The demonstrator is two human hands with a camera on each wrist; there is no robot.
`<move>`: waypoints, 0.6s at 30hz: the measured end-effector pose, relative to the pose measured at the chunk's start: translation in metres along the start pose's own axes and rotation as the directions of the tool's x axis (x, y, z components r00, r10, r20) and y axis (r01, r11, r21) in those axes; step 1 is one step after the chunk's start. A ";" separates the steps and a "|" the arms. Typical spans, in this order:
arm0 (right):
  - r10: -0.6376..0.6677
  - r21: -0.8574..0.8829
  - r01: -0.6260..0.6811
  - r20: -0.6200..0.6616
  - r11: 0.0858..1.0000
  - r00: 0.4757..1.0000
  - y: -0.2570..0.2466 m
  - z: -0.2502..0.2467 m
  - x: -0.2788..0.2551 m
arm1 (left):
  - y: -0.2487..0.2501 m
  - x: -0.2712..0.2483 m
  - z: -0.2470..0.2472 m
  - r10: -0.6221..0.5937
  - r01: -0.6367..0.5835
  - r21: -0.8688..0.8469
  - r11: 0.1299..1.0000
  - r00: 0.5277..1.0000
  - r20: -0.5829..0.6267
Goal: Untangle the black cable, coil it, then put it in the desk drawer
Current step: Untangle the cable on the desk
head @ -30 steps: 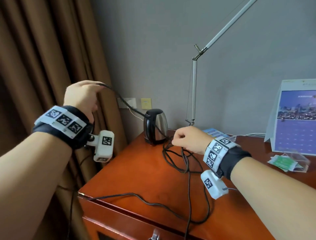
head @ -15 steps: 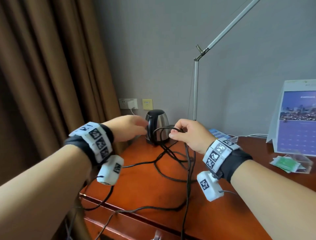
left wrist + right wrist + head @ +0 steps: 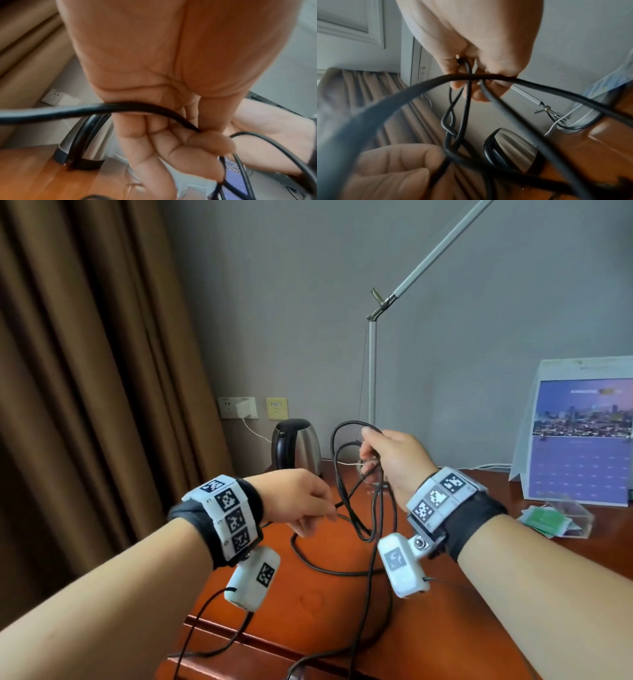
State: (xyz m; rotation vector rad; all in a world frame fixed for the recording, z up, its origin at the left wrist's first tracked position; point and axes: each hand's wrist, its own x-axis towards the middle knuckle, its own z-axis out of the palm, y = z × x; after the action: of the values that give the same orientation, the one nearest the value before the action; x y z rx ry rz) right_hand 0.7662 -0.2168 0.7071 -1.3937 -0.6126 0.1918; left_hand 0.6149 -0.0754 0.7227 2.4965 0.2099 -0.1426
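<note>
My right hand (image 3: 397, 463) is raised above the tabletop (image 3: 455, 631), fingers curled around several loops of the black cable (image 3: 356, 508); the right wrist view shows the strands bunched between my thumb and fingers. My left hand (image 3: 294, 501) sits lower and to the left of it, pinching a single strand between thumb and forefinger, the other fingers curled in. Between my two hands the cable hangs in crossed loops, and the rest trails below them across the wood and over the front edge nearest me, still tangled. The drawer front is barely visible at the bottom edge, so I cannot tell if it is open.

Just beyond my left hand stands a steel kettle (image 3: 298, 446) with a black handle, close to the hanging loops. Behind my right hand rises the thin post of a desk lamp (image 3: 371, 371). On the wall past the kettle are a white socket with a plug (image 3: 238, 407) and a yellow plate (image 3: 276, 408). Far to the right of my right hand stand a calendar (image 3: 579, 433) and a clear box with green packets (image 3: 555, 518). Brown curtains (image 3: 85, 371) hang to my left.
</note>
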 end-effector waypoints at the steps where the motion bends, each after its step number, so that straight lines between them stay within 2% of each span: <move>1: 0.053 -0.022 -0.053 -0.010 0.998 0.999 0.002 -0.001 0.003 | 0.001 -0.003 -0.004 0.030 -0.029 0.041 0.999 1.000 -0.007; 3: 0.143 -0.081 -0.143 -0.005 0.986 0.990 0.005 -0.005 0.005 | 0.003 -0.010 -0.012 0.100 -0.099 0.078 0.992 0.995 -0.014; 5: 0.222 -0.112 -0.218 0.030 0.970 0.974 0.005 -0.008 0.002 | 0.001 -0.014 -0.018 0.204 -0.211 -0.108 0.971 0.976 -0.076; 6: 0.256 -0.128 -0.248 0.052 0.960 0.965 0.003 -0.009 -0.001 | -0.002 -0.016 -0.021 0.247 -0.278 -0.262 0.924 0.958 -0.148; 8: 0.298 -0.160 -0.281 0.096 0.946 0.950 0.000 -0.008 -0.007 | -0.004 -0.019 -0.028 0.268 -0.391 -0.510 0.766 0.916 -0.299; 10: 0.321 -0.164 -0.299 0.133 0.940 0.938 -0.003 -0.006 -0.013 | -0.002 -0.021 -0.033 0.253 -0.462 -0.618 0.636 0.882 -0.399; 13: 0.287 -0.133 -0.266 0.181 0.955 0.941 -0.004 -0.003 -0.017 | 0.001 -0.022 -0.037 0.234 -0.512 -0.677 0.529 0.854 -0.464; 15: 0.250 -0.129 -0.228 0.203 0.965 0.947 -0.001 -0.003 -0.016 | 0.002 -0.023 -0.038 0.218 -0.543 -0.668 0.508 0.832 -0.510; 16: 0.229 -0.181 -0.193 0.211 0.964 0.950 -0.001 -0.002 -0.018 | 0.003 -0.023 -0.039 0.192 -0.565 -0.653 0.504 0.810 -0.554; 18: 0.191 -0.392 -0.086 0.238 0.916 0.952 -0.001 0.000 -0.022 | 0.001 -0.022 -0.045 0.119 -0.604 -0.616 0.505 0.756 -0.644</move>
State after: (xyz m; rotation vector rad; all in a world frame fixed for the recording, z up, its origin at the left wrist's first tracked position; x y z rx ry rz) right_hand 0.7481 -0.2276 0.7015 -1.8056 -0.8072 0.4023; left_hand 0.5957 -0.0519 0.7623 1.5164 -0.0752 0.7130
